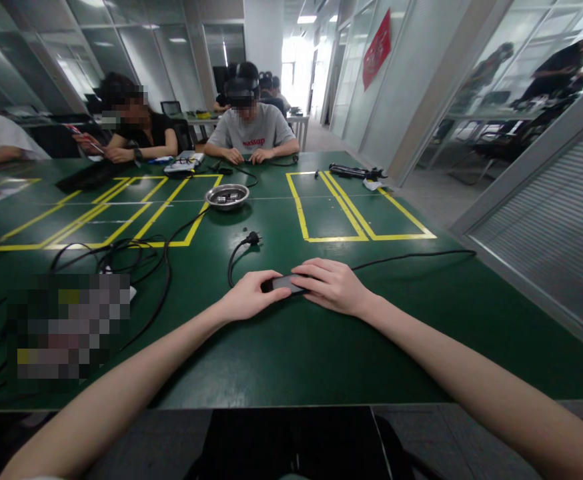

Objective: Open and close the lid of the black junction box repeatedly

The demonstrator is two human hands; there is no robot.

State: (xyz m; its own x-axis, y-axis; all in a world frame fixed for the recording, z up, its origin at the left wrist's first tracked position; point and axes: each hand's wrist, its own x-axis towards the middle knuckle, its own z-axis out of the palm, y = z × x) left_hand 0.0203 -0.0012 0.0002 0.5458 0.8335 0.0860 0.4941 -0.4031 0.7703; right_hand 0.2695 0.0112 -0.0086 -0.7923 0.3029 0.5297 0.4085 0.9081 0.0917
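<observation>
Your left hand (249,295) pinches the left end of a dark power brick (285,283) while your right hand (335,287) curls over its right end, at the near middle of the green desk (291,363), with a black plug (253,238) just beyond your left hand and a cord (416,255) trailing right.

Only legible text is "wassup" in red letters on the chest of the grey T-shirt (270,129) worn by the person seated across the green surface (291,367); marks on the tilted red sign (377,49), up on the right-hand wall (414,73), are too blurred to read.
</observation>
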